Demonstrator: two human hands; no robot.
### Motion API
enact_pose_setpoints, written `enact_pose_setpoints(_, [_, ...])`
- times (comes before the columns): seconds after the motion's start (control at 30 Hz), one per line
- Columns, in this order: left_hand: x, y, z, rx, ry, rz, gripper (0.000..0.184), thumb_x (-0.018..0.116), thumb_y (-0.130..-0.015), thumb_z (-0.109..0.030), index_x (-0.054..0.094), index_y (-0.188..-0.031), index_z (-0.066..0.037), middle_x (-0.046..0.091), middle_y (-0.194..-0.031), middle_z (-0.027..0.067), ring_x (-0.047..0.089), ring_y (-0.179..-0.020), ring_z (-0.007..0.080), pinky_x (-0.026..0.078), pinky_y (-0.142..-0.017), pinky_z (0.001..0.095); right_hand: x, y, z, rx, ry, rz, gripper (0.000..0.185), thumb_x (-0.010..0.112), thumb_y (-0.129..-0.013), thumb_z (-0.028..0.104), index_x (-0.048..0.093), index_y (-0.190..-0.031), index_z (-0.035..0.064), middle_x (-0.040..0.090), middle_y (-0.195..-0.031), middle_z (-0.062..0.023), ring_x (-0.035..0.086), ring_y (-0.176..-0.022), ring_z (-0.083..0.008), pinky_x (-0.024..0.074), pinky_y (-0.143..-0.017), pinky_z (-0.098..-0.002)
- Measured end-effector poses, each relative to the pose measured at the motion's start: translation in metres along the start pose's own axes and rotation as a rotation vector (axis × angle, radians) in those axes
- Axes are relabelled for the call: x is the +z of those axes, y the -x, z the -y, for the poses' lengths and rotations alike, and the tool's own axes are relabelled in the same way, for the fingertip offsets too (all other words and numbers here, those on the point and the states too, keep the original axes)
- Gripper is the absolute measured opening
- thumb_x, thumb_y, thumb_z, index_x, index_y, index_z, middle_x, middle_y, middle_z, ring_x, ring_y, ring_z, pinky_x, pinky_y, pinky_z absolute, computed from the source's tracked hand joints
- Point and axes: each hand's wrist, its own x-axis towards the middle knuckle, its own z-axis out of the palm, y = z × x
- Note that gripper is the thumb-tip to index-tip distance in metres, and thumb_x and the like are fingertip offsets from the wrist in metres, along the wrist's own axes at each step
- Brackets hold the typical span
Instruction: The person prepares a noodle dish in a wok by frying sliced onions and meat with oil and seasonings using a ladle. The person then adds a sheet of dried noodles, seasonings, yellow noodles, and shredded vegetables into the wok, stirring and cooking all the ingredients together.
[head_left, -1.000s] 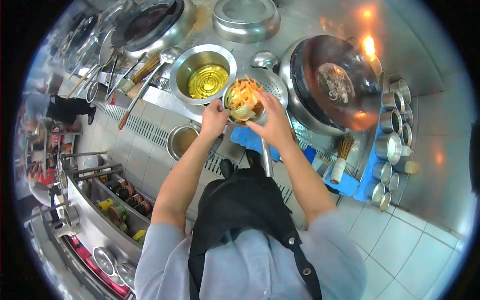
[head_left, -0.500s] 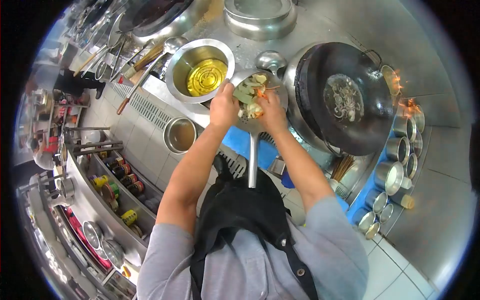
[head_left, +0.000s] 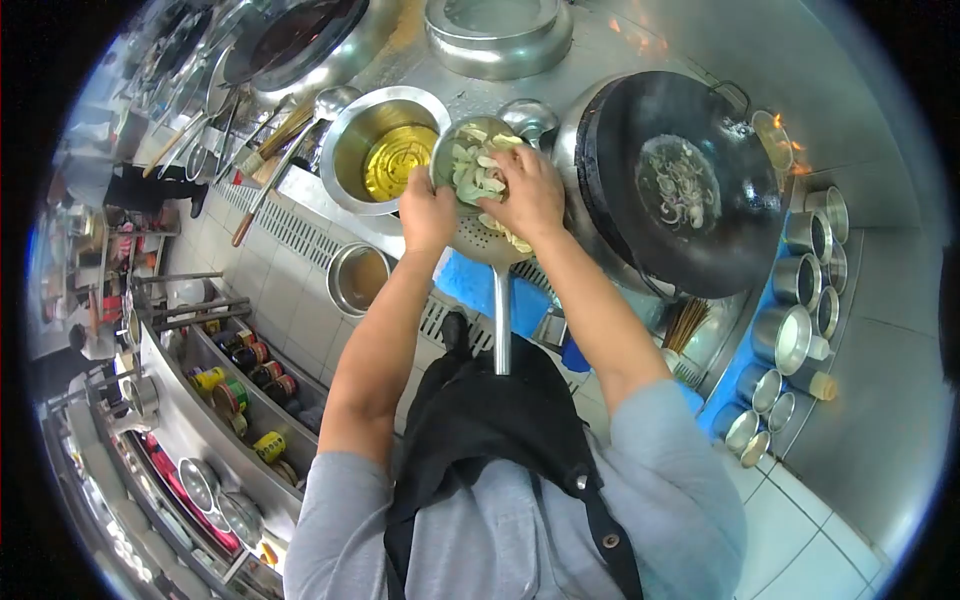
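Steel oil pot (head_left: 348,150) flanks left hand (head_left: 428,215), grip pinching bowl (head_left: 442,160), while right hand (head_left: 530,193) spreads over vegetables (head_left: 474,172).

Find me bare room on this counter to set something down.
The bare steel counter shows between the silver round ring and the big black wok, and in a strip between ring and wide steel pot of yellow oil. It's crowded left of the pot, with long-handled ladle and straw brush, and right of the wok, with round steel cups.
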Motion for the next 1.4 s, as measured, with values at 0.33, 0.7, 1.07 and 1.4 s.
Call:
enact_pose_setpoints(0.33, [-0.023,-0.015,0.011,-0.013,0.064,-0.096,0.018,0.066,-0.079,-0.009,0.052,-0.081,0.0,0.057,-0.067,0.0166,0.057,-0.064,0.0326,0.048,-0.065,0.0442,0.012,0.022,0.015,0.035,-0.327,-0.251,0.018,0.074,-0.084,0.004,0.071,-0.101,0.0042,0.069,-0.109,-0.0106,0.068,-0.099,-0.0301,0.0551,-0.088,-0.0376])
enact_pose_setpoints(0.7, [-0.05,-0.04,0.05,-0.423,0.964,0.147,0.017,0.058,-0.09,0.003,0.051,-0.106,0.003,0.061,-0.108,0.0185,0.07,-0.091,0.0291,0.069,-0.071,0.0447,0.027,0.089,0.004,0.405,-0.219,-0.408,0.023,0.073,-0.087,0.014,0.072,-0.107,0.0036,0.071,-0.11,-0.0173,0.067,-0.104,-0.0364,0.0517,-0.097,-0.0443])
enact_pose_setpoints(1.07, [-0.082,-0.014,0.064,-0.485,1.017,0.279,0.021,0.056,-0.094,0.0,0.056,-0.114,0.003,0.066,-0.109,0.015,0.068,-0.088,0.022,0.064,-0.073,0.0359,-0.007,0.155,-0.037,0.662,0.086,-0.094,0.039,0.075,-0.085,0.023,0.07,-0.119,0.0048,0.07,-0.118,-0.0196,0.068,-0.109,-0.0375,0.0529,-0.098,-0.0468])
enact_pose_setpoints(1.4, [-0.147,0.101,0.081,-0.565,0.84,0.098,0.016,0.057,-0.095,0.0,0.055,-0.111,-0.001,0.068,-0.105,0.0118,0.069,-0.088,0.02,0.062,-0.069,0.0345,0.098,0.05,0.01,0.366,0.27,0.221,0.037,0.072,-0.088,0.023,0.067,-0.122,0.0098,0.066,-0.12,-0.0185,0.069,-0.107,-0.0368,0.0569,-0.092,-0.046])
